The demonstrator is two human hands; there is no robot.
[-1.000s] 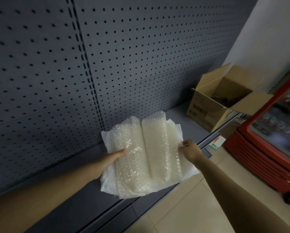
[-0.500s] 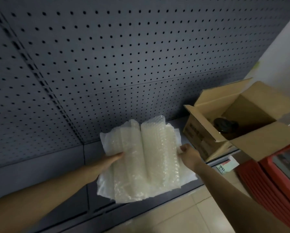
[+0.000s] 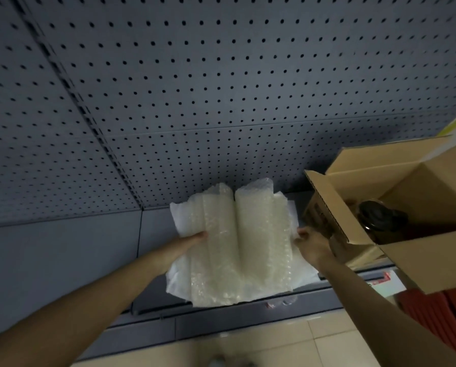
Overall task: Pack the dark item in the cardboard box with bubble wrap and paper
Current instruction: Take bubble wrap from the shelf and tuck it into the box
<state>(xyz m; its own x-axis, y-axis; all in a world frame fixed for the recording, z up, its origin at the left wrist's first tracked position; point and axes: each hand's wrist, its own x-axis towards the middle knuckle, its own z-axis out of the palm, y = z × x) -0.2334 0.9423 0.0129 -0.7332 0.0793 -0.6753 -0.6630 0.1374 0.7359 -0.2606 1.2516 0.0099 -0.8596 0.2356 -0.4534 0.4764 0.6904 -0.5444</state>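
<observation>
Presently: folded translucent bubble wrap (image 3: 237,242) on white paper (image 3: 180,223), soft, light; left hand (image 3: 192,241) and right hand (image 3: 311,243) clamped on opposite edges. Dark round-lidded item (image 3: 380,219) inside open brown cardboard box (image 3: 420,263).

Head cam, fwd-down, near shelf (image 3: 62,250)

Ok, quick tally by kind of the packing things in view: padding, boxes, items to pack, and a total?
Bubble wrap bundle: 1, folded, held at its sides by the left hand and right hand
White paper under the wrap: 1 layer, sheet count unclear
Cardboard box: 1, flaps open
Dark item inside the box: 1
Total: 4
</observation>
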